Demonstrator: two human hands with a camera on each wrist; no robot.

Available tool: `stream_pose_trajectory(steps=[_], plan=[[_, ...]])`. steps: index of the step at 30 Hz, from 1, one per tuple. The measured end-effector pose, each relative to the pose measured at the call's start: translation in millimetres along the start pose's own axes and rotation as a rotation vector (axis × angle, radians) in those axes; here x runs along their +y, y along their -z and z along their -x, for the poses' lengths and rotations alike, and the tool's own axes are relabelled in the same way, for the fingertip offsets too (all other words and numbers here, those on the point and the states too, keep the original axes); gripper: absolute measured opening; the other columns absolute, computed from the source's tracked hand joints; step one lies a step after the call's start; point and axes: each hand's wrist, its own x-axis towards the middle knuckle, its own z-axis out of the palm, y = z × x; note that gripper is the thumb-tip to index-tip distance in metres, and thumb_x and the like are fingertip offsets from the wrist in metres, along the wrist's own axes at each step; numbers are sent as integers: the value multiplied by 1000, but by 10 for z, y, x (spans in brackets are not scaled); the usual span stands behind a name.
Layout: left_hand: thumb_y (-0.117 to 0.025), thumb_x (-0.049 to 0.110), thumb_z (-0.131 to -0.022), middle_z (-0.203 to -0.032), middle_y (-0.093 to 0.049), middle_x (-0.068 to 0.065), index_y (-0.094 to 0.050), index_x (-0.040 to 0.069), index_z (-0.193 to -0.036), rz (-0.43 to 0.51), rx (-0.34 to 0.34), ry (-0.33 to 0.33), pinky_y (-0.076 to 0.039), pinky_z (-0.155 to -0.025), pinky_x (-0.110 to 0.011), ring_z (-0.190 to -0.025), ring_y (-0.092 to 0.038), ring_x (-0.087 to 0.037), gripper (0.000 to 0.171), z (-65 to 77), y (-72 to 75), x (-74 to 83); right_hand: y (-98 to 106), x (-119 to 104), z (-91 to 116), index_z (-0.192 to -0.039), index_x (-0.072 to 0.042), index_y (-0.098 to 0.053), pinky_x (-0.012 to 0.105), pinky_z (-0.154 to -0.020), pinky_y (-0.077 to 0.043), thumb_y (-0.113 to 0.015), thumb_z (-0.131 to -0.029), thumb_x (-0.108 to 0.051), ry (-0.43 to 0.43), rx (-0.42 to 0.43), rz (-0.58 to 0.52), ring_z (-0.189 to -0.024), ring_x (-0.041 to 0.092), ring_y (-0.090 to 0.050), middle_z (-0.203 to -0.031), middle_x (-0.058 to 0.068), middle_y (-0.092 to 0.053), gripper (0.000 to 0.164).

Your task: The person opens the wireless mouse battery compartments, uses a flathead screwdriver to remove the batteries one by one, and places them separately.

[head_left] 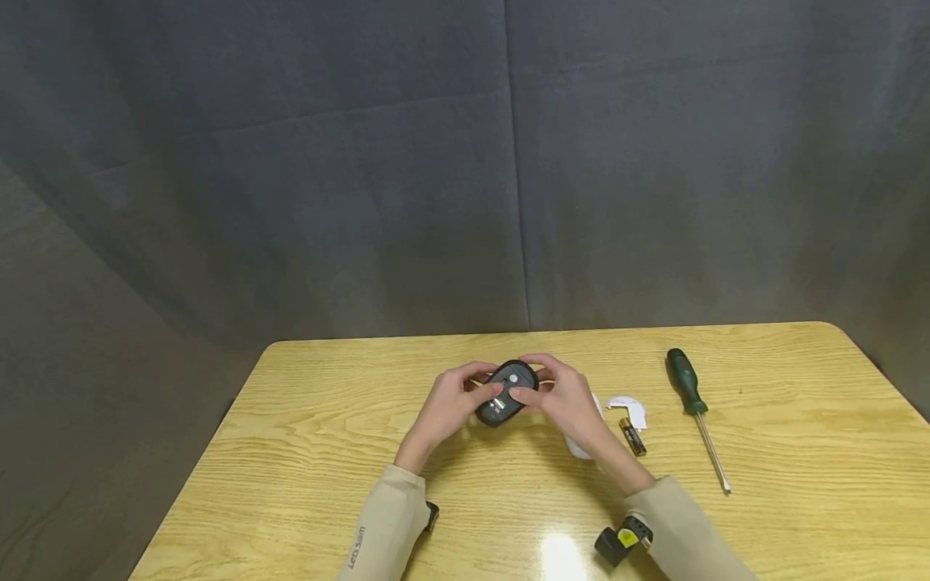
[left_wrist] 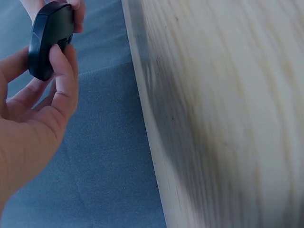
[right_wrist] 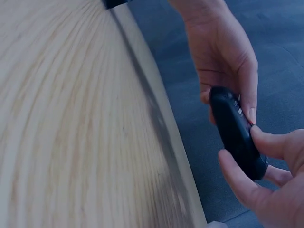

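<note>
A black computer mouse (head_left: 497, 413) is held above the table with its underside, bearing a label and a round light spot, turned up toward the head view. My left hand (head_left: 452, 401) grips its left side, thumb on the underside. From the right, my right hand (head_left: 568, 397) holds the other side, its thumb also pressing on the underside close to the left thumb. In the left wrist view, fingers lie behind the mouse (left_wrist: 40, 47) and the thumb in front. The right wrist view shows the mouse (right_wrist: 232, 129) edge-on between both hands.
Partly hidden by the right forearm, a white rounded object (head_left: 578, 449) lies on the wooden table (head_left: 291, 484). Beside it are a curved white cover piece (head_left: 636, 411) and a battery (head_left: 632, 436). A green-handled screwdriver (head_left: 684, 382) lies farther right. Grey cloth (head_left: 363, 202) hangs behind.
</note>
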Motion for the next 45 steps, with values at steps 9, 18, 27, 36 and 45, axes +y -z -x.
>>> stream_pose_trajectory(steps=[9,18,27,36,45], plan=[[-70,21,-98,-104,-71,-10,-70,2,-128,-3,-21,1,-53,-74,-31,-87,-64,-17,35,4,-12,3,-22,-22,24,-133,3,-63,43,-73,-62,-76,-91,0,-10,39,-5,-83,27,-73,-103,24,-69,44],[-69,22,-99,-104,-70,-10,-69,2,-129,-13,-17,24,-52,-75,-32,-88,-64,-18,36,7,-10,9,-59,-19,44,-136,2,-61,44,-73,-62,-74,-95,-3,-21,36,6,-83,30,-74,-104,23,-68,44],[-69,22,-100,-107,-69,-11,-69,2,-128,38,-6,33,-53,-76,-33,-88,-65,-18,35,0,-29,37,-22,4,-12,-144,2,-49,46,-78,-62,-74,-93,-2,-79,-53,-173,-85,26,-73,-120,30,-62,58],[-70,17,-97,-106,-71,-11,-70,1,-127,75,1,35,-51,-75,-31,-85,-63,-16,33,0,-18,34,35,-37,-43,-141,6,-51,42,-77,-62,-69,-97,-1,-113,8,-238,-80,21,-73,-112,29,-67,49],[-69,16,-97,-107,-70,-13,-71,3,-127,75,32,41,-51,-74,-30,-84,-62,-16,33,6,8,35,155,-72,-69,-133,7,-60,26,-76,-60,-66,-98,2,-89,221,-270,-79,6,-69,-98,13,-71,36]])
